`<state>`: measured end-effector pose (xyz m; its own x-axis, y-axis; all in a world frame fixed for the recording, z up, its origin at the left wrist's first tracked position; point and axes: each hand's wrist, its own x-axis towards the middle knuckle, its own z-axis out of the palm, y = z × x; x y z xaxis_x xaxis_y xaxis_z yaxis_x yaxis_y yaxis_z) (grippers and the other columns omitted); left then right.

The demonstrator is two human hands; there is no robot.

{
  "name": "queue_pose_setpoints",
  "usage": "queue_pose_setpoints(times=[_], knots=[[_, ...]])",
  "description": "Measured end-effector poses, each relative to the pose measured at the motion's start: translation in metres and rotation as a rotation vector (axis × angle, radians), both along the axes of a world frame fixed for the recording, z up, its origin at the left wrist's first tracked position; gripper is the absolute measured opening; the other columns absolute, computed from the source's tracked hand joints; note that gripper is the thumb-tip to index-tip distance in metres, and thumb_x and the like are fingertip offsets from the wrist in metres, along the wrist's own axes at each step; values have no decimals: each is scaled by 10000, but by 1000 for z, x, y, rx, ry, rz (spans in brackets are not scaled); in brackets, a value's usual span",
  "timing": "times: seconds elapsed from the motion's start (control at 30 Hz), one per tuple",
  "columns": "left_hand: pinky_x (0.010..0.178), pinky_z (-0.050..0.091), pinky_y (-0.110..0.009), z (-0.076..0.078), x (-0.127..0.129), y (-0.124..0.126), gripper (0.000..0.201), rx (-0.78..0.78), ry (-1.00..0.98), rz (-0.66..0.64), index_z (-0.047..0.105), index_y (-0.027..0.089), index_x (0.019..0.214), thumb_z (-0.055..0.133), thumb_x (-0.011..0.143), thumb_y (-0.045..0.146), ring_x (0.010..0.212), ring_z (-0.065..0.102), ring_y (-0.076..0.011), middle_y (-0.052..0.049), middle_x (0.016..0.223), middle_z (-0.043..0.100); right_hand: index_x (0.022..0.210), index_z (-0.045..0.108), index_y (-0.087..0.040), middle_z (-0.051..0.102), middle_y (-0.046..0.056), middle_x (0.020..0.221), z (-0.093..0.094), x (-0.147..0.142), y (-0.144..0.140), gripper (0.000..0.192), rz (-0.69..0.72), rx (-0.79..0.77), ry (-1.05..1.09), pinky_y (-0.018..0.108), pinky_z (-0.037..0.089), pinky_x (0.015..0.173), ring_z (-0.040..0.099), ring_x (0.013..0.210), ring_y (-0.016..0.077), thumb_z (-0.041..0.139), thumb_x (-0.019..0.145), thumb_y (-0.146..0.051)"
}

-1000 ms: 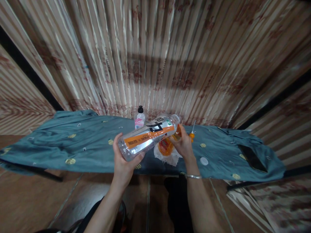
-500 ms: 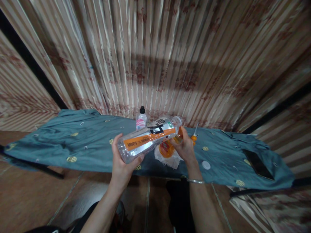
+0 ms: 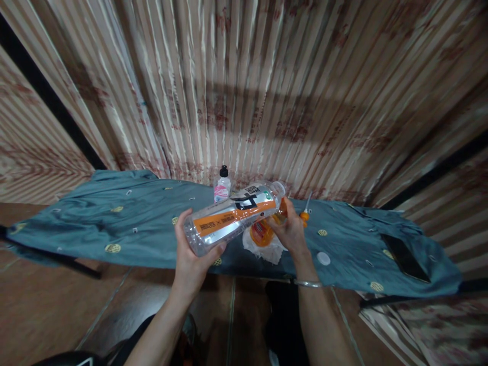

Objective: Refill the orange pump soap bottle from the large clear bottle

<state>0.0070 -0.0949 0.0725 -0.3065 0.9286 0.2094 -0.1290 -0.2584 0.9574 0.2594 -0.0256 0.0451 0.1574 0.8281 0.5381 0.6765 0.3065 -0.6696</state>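
A large clear plastic bottle (image 3: 234, 218) with an orange and silver label lies tilted in the air, its open-looking mouth up to the right. My left hand (image 3: 194, 256) is wrapped round its base. My right hand (image 3: 292, 229) is closed on the upper part of an orange bottle (image 3: 261, 233), just under the clear bottle's neck. The clear bottle hides part of the orange one, so I cannot tell whether their mouths touch. Beneath the orange bottle is a crumpled white tissue (image 3: 263, 254).
Behind the clear bottle stands a small bottle with a black cap (image 3: 222, 188). An orange pump top (image 3: 305, 216), a white round cap (image 3: 323, 258) and a black phone (image 3: 406, 258) lie to the right on the green cloth (image 3: 145, 229). A pleated curtain (image 3: 244, 101) hangs behind.
Both hands and the bottles hold almost the same pose. The view has shifted very slightly, and a leg below the cloth's edge has moved a little to the right.
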Motion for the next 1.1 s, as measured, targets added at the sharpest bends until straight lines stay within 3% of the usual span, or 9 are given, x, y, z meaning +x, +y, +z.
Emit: queue_pose_setpoints(times=[0.17, 0.37, 0.7, 1.1], knots=[[943, 595, -415, 0, 2, 0, 1105, -14, -55, 15, 424, 258, 1370, 995, 434, 389, 1035, 736, -279, -62, 1130, 685, 1470, 539, -179, 783, 166, 1255, 1, -1, 0, 776, -16, -9, -4, 524, 647, 930, 778, 1102, 356, 739, 837, -581], [947, 591, -372, -2, 3, -3, 1055, 8, -26, 33, 455, 263, 1408, 992, 504, 344, 1074, 724, -258, -63, 1202, 678, 1481, 525, -174, 759, 168, 1319, 0, -1, 2, 789, -8, -28, 27, 530, 616, 1002, 757, 1171, 348, 739, 832, -569], [905, 610, -384, -9, -3, 2, 1084, -20, -48, -15, 432, 279, 1421, 996, 498, 351, 1054, 728, -266, -67, 1224, 664, 1461, 541, -163, 784, 170, 1243, 1, -2, 2, 787, -17, 1, 2, 523, 634, 939, 772, 1119, 363, 732, 832, -597], [903, 600, -339, 1, 7, -6, 1020, -18, -111, 10, 451, 286, 1414, 980, 542, 329, 1020, 740, -235, -35, 1158, 703, 1473, 536, -164, 767, 174, 1283, -3, -1, 3, 807, 11, 8, 45, 526, 618, 983, 762, 1141, 349, 731, 836, -617]])
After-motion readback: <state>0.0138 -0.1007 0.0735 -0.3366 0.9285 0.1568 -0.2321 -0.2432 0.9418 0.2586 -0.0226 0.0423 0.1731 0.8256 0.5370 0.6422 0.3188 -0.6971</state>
